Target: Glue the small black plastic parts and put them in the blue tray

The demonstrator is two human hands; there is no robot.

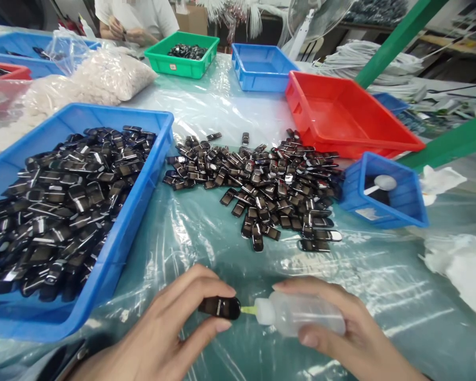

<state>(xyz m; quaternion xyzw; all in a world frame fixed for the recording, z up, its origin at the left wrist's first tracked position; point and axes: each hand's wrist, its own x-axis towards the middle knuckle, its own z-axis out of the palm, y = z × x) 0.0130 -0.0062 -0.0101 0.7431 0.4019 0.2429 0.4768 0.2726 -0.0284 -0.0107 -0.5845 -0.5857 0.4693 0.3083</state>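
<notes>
My left hand [182, 317] pinches a small glossy black plastic casing [220, 307] between thumb and fingers, low in the head view. My right hand [341, 323] is wrapped round a translucent squeeze bottle [293, 313], which lies on its side in the air with its tip toward the left. The bottle's thin yellow-green nozzle [248, 310] meets the right end of the casing; whether liquid is coming out I cannot tell. Beyond my hands a loose pile of similar black casings [257, 174] covers the middle of the table.
To the left stands a large blue tray [133, 222] heaped with black casings. A red tray [349, 114], a small blue bin [384, 211] holding a white scoop, a green tray [178, 66] and a blue tray [262, 79] stand farther off. Across the table sits a person [138, 21].
</notes>
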